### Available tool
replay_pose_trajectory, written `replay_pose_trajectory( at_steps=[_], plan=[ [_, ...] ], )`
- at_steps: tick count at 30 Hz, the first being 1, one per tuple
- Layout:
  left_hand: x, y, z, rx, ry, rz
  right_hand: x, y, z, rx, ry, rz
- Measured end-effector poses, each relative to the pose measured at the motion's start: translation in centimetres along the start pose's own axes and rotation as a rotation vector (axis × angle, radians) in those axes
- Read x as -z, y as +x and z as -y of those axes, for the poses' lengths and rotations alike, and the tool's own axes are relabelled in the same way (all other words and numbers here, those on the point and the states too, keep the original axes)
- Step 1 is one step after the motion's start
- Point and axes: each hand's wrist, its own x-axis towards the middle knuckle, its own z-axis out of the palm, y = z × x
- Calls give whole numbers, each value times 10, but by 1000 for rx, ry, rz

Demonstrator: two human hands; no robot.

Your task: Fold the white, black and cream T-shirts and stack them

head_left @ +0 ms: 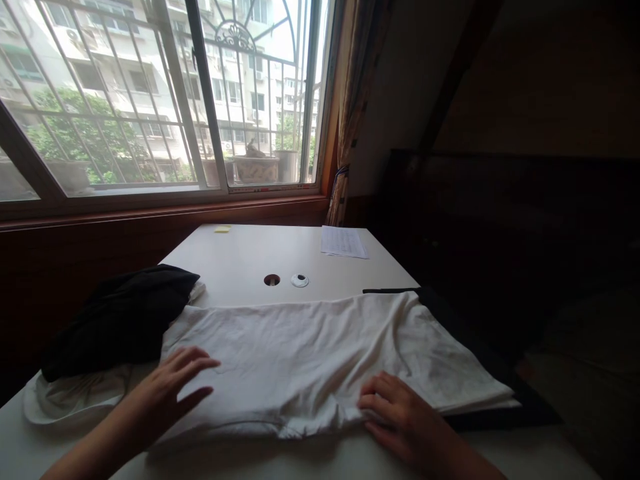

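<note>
A white T-shirt [295,353], apparently folded lengthwise, lies across the white table with soft wrinkles on its right half. Over its left end is my left hand [175,387], thumb and fingers apart, holding nothing. My right hand [400,420] is at the near edge, right of the middle. Its fingers are bent together on the cloth, with the thumb lower at the edge, and the fabric seems to be between them. Dark cloth [500,417] shows from under the shirt's right end.
On the left, a black garment [120,320] is heaped over white cloth [75,400]. The white table [240,260] has a round hole [272,280] and a round cover [300,281]. Printed sheets [345,242] and yellow notes [223,229] lie at the far edge, below a barred window [250,100].
</note>
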Motion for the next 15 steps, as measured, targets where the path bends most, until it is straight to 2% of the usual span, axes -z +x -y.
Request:
replay_pose_trajectory(
  at_steps=[3, 5, 9, 12, 15],
  plan=[
    [-9, -5, -39, -102, -120, 166, 19, -41, -37, -181, -34, 9],
    [-15, -6, -53, -101, -131, 186, 31, -66, -60, -268, -45, -23],
    [-24, -8, -55, -89, -88, 151, 51, -106, -103, -377, -153, -141],
    [-26, -11, -51, -113, -40, 130, 61, -128, -130, -426, -231, -161],
    [-25, -16, -51, -147, 21, 47, 67, -142, -149, -423, -342, -191]
  ],
)
